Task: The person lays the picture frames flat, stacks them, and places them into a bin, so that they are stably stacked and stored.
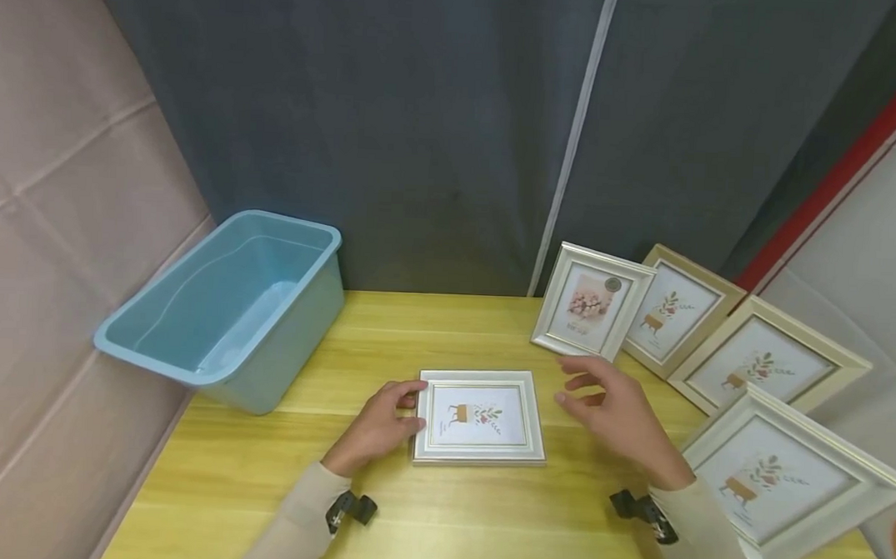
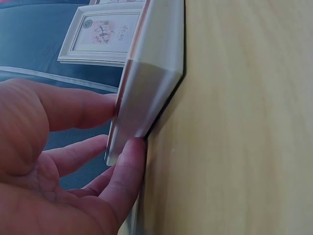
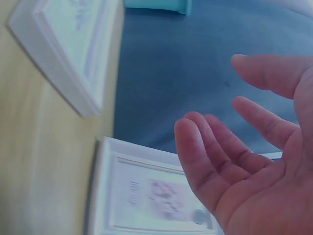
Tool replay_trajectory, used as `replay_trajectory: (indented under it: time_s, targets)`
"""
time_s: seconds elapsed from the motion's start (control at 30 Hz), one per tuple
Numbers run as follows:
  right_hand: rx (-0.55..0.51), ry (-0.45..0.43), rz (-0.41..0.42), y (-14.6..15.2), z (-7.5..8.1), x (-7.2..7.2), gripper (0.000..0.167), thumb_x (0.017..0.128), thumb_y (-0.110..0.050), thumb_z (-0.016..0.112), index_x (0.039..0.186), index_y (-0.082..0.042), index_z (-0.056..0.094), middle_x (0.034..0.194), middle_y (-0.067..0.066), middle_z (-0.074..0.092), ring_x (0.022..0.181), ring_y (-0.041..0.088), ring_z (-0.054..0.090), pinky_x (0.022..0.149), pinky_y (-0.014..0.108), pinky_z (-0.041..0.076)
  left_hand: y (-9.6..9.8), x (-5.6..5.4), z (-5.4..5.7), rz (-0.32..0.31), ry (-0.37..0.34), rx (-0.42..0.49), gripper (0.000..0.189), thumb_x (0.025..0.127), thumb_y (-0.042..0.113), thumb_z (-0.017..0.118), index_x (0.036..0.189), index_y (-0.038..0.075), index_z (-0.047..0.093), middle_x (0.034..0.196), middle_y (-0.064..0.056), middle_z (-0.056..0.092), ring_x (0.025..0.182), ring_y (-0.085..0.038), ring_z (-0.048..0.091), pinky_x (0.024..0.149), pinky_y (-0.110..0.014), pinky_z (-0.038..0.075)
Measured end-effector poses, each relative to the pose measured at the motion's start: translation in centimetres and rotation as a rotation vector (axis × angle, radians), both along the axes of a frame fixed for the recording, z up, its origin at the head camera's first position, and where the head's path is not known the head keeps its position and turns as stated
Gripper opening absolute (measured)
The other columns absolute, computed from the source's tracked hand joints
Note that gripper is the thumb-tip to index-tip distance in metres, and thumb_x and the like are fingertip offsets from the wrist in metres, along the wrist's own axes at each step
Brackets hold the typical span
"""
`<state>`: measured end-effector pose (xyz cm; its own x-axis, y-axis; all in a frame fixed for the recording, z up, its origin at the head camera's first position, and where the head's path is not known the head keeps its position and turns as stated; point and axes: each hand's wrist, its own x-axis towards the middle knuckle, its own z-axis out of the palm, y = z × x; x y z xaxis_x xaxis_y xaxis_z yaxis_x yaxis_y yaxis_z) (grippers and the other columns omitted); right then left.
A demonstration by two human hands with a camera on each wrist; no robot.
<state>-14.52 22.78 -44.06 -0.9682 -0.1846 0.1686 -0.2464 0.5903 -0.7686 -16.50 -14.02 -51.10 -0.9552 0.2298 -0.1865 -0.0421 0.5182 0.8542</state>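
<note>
A white picture frame (image 1: 479, 416) with a flower-pot print lies face up on the wooden table, its print turned sideways. At its left edge, my left hand (image 1: 377, 426) holds it with thumb and fingers; the left wrist view shows the fingertips against the side of the frame (image 2: 151, 73). My right hand (image 1: 613, 412) is raised to the right of that frame, apart from it, fingers loosely bent and holding nothing. Just behind the right hand stands a silver-white frame (image 1: 593, 301) with a pink flower print, which also shows in the right wrist view.
On the left stands a blue plastic tub (image 1: 296, 323), with no contents visible. Along the right side stand a tan frame (image 1: 679, 310), a cream frame (image 1: 771, 356) and a larger white frame (image 1: 792, 486). A dark curtain (image 1: 424, 145) hangs behind the table (image 1: 437, 521).
</note>
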Motion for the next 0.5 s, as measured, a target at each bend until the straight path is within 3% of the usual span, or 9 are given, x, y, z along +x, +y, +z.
replay_trajectory:
  time_s: [0.23,0.4,0.5]
  targets:
    - [0.064,0.142,-0.027,1.5,2.6,1.8,0.047,0.094,-0.015,0.082,0.138,-0.018,0.067,0.129,0.007,0.071,0.106,0.020,0.071,0.081,0.031,0.064,0.0,-0.1,0.0,0.007,-0.010,0.005,0.058,0.096,0.010,0.074,0.151,0.018,0.058,0.143,-0.010,0.057,0.127,-0.029,0.057,0.093,-0.039,0.057]
    - [0.058,0.252,-0.033,2.9,4.2,3.2,0.052,0.088,-0.003,0.085,0.136,-0.016,0.069,0.125,0.002,0.071,0.103,0.003,0.068,0.078,0.022,0.062,0.0,-0.1,-0.1,0.003,-0.001,-0.006,0.058,0.096,0.011,0.075,0.151,0.018,0.059,0.141,-0.010,0.058,0.126,-0.029,0.057,0.094,-0.042,0.057]
    - [0.036,0.300,-0.032,3.7,4.9,4.0,0.057,0.085,0.004,0.085,0.136,-0.016,0.070,0.125,-0.009,0.069,0.102,-0.001,0.065,0.079,0.015,0.059,0.1,-0.1,-0.1,0.003,-0.005,-0.009,0.058,0.096,0.012,0.075,0.151,0.019,0.059,0.140,-0.009,0.058,0.127,-0.028,0.057,0.094,-0.041,0.056]
